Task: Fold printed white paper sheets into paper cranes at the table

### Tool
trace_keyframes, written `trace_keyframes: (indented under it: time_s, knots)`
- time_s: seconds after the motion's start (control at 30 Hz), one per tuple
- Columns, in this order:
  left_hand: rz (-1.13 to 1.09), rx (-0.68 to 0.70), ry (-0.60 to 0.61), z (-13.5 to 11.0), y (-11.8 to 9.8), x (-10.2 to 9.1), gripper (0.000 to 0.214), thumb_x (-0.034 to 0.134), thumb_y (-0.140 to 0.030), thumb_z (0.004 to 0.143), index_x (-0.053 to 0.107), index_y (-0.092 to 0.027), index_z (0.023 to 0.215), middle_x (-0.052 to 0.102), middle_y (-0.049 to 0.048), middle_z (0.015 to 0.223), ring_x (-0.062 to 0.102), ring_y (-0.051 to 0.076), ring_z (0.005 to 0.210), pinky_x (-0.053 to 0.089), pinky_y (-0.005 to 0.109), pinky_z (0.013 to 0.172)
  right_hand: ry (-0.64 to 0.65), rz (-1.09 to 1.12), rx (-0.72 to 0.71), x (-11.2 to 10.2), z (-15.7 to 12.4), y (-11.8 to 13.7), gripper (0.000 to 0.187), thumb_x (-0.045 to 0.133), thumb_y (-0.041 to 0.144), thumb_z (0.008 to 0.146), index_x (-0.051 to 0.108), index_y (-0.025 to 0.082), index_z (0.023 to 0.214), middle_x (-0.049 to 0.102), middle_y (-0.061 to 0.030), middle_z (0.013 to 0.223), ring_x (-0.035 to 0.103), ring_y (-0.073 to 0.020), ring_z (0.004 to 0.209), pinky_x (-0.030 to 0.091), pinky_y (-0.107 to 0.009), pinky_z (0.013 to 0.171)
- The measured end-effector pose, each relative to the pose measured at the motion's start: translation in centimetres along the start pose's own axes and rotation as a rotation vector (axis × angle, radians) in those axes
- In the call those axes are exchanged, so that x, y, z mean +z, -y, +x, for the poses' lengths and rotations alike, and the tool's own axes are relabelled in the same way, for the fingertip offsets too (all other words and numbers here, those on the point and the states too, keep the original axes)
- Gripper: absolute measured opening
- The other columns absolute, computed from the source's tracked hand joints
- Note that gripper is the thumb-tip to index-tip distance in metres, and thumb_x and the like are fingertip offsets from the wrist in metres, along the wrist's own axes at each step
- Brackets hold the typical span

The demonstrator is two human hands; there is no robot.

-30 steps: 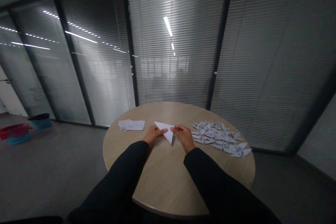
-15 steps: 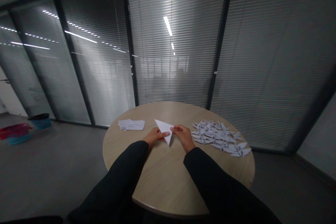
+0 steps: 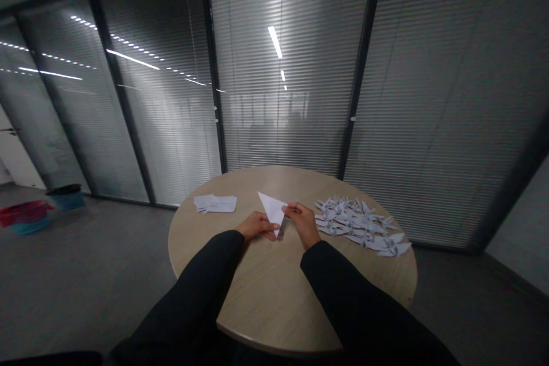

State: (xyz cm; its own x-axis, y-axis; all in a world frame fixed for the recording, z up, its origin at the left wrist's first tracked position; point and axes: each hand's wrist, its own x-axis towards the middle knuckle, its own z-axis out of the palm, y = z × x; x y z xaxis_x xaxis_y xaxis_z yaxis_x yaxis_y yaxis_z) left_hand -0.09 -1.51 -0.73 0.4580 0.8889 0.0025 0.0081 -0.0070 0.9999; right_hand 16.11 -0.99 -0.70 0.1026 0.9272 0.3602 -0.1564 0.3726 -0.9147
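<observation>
A white folded paper triangle (image 3: 273,208) is held between my two hands above the middle of the round table. My left hand (image 3: 257,225) is closed on its lower corner, thumb on top and fingers partly underneath. My right hand (image 3: 301,219) pinches the triangle's right corner between thumb and fingertips. One pointed corner stands free, aimed up and to the left. Just right of my right hand lie several folded paper cranes (image 3: 349,220), packed together in rows.
Paper sheets (image 3: 223,204) lie loosely stacked on the table's left side. The round wooden table (image 3: 257,309) fills the area before me. Behind it stands a glass partition with blinds (image 3: 283,143). Two lined bins, one red-lined (image 3: 28,217) and one black-lined (image 3: 66,197), stand on the floor at left.
The paper triangle has turned slightly more upright and shifted a little right. My left hand has slid lower, toward the bottom corner; my right hand keeps its pinch at the right corner.
</observation>
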Motion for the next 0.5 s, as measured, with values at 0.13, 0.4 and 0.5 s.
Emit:
trace_keyframes:
  time_s: [0.13,0.4,0.5]
  knots:
    - [0.035,0.017,0.005,-0.23,-0.3,0.05,0.039,0.08,-0.042,0.048,0.069,-0.01,0.065,0.069,0.0109,0.063,0.063,0.018,0.056,0.05,0.032,0.064,-0.01,0.008,-0.006,-0.02,-0.04,-0.02,0.031,0.076,0.039,0.052,0.064,0.015,0.067,0.065,-0.0023,0.065,0.059,-0.0161,0.064,0.047,-0.029,0.065]
    - [0.035,-0.033,0.091,-0.04,0.36,-0.08,0.036,0.08,-0.039,0.049,0.07,-0.01,0.069,0.07,0.0119,0.071,0.066,0.021,0.065,0.051,0.032,0.066,-0.059,0.046,0.002,-0.13,0.05,-0.03,0.035,0.077,0.042,0.051,0.064,0.015,0.069,0.065,-0.0027,0.067,0.06,-0.0157,0.064,0.047,-0.03,0.065]
    - [0.029,-0.023,0.073,0.17,0.63,-0.22,0.036,0.081,-0.039,0.048,0.068,-0.01,0.066,0.069,0.0102,0.067,0.065,0.02,0.061,0.051,0.033,0.065,-0.063,0.046,-0.008,-0.14,0.12,-0.2,0.034,0.076,0.042,0.054,0.063,0.015,0.069,0.065,-0.0025,0.067,0.059,-0.0152,0.064,0.047,-0.029,0.065]
